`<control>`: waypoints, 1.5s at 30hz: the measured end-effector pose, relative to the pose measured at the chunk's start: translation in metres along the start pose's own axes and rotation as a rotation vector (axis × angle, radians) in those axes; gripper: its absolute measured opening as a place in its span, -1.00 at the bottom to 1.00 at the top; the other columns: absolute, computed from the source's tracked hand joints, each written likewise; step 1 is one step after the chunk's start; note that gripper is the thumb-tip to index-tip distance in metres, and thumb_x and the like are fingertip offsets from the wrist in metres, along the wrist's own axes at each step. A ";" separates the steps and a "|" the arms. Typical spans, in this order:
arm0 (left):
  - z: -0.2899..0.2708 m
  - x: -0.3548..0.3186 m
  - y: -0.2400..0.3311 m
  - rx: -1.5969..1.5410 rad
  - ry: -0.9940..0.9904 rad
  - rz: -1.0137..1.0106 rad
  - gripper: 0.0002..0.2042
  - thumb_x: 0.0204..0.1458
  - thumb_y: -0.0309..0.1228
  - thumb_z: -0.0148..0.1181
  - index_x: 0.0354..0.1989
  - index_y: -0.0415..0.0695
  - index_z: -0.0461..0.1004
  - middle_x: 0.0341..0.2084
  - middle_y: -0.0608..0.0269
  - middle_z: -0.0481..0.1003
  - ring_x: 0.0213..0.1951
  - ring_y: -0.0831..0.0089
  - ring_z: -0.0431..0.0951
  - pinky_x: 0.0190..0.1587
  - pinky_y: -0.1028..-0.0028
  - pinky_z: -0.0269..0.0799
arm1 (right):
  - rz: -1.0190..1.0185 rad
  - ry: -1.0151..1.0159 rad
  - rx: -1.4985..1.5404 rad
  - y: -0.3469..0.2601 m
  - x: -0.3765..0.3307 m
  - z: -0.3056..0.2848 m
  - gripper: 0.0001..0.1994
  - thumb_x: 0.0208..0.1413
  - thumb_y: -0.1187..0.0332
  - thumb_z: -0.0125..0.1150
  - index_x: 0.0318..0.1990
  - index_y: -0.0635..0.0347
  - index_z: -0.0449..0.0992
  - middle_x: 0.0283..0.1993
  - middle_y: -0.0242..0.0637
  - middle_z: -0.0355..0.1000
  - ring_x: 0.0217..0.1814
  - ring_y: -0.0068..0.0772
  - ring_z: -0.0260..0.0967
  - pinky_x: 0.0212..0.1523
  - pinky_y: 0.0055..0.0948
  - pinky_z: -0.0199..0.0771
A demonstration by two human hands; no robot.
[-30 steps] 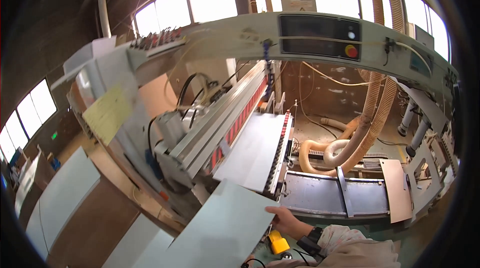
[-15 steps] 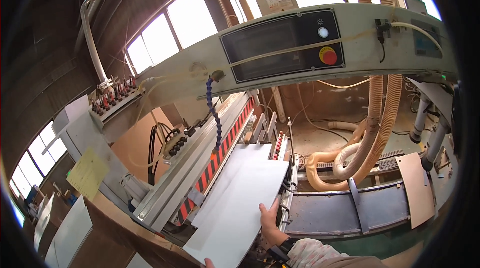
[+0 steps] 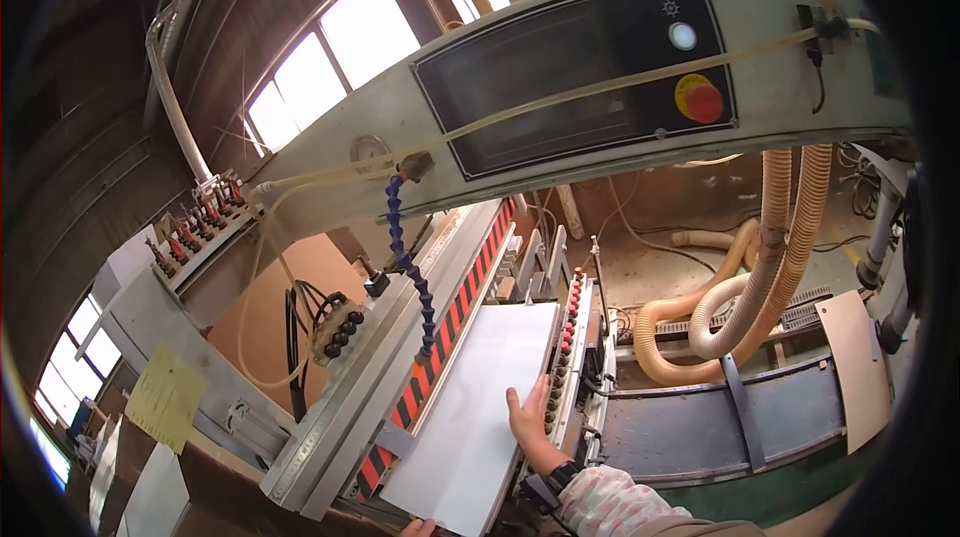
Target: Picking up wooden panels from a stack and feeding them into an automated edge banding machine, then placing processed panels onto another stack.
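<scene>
A long white panel [image 3: 475, 402] lies on the machine bed, between the red-and-black striped guard [image 3: 455, 322] and a row of red and black knobs [image 3: 568, 327]. My right hand [image 3: 535, 427] rests at the panel's right edge, thumb apart and fingers stretched forward. At the bottom edge of the picture, my left hand [image 3: 418, 529] shows only in part. Its fingers grip the panel's near end, while the palm is out of the picture.
Overhead spans a machine beam with a dark control panel [image 3: 540, 77] and a red stop button [image 3: 704, 105]. A blue jointed hose [image 3: 408, 257] hangs above the bed. Ribbed ducts [image 3: 770, 277] and a dark metal tray [image 3: 680, 432] lie to the right. Cardboard stands at lower left.
The panel has shifted left and down onto the bed, uncovering more of the knobs. My right hand's fingers have straightened along its edge. The view has moved closer to the beam.
</scene>
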State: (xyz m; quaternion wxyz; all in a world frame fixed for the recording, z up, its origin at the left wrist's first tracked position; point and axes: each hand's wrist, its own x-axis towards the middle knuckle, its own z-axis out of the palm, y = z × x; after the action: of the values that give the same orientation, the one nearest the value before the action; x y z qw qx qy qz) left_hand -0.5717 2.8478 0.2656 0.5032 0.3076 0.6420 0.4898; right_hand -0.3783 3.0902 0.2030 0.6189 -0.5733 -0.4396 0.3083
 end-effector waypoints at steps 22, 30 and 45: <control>0.006 0.006 -0.003 -0.471 0.134 0.000 -0.69 0.12 -0.34 -0.07 -0.04 -0.27 0.26 -0.16 0.16 0.35 -0.08 0.31 0.33 -0.01 0.31 0.23 | 0.231 0.025 0.802 0.025 0.126 -0.029 -0.17 0.03 -0.35 -0.49 0.32 -0.01 -0.38 0.40 -0.33 -0.46 0.43 -0.34 -0.54 0.31 -0.11 -0.51; 0.015 0.011 0.008 -0.490 0.150 -0.017 -0.70 0.10 -0.32 -0.02 -0.06 -0.23 0.25 -0.20 0.13 0.36 -0.11 0.30 0.34 -0.02 0.34 0.24 | -0.050 0.073 0.523 0.064 0.162 0.020 -0.30 0.18 -0.12 -0.37 0.27 0.26 -0.17 0.32 -0.09 -0.18 0.35 -0.21 -0.23 0.27 -0.39 -0.23; 0.005 0.010 -0.035 0.394 0.037 0.114 -0.70 0.12 -0.36 -0.03 -0.17 -0.41 0.34 -0.28 0.16 0.41 -0.26 0.40 0.33 -0.17 0.46 0.25 | -0.205 0.058 0.297 -0.005 -0.040 -0.017 -0.33 0.19 -0.04 -0.29 0.25 0.35 -0.11 0.35 -0.04 -0.23 0.40 -0.15 -0.33 0.32 -0.31 -0.35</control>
State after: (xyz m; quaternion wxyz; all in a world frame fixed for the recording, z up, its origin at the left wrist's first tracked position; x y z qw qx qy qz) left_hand -0.5666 2.8464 0.2292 0.3926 0.4269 0.7162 0.3881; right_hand -0.3809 3.0469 0.2010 0.7374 -0.4362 -0.4274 0.2886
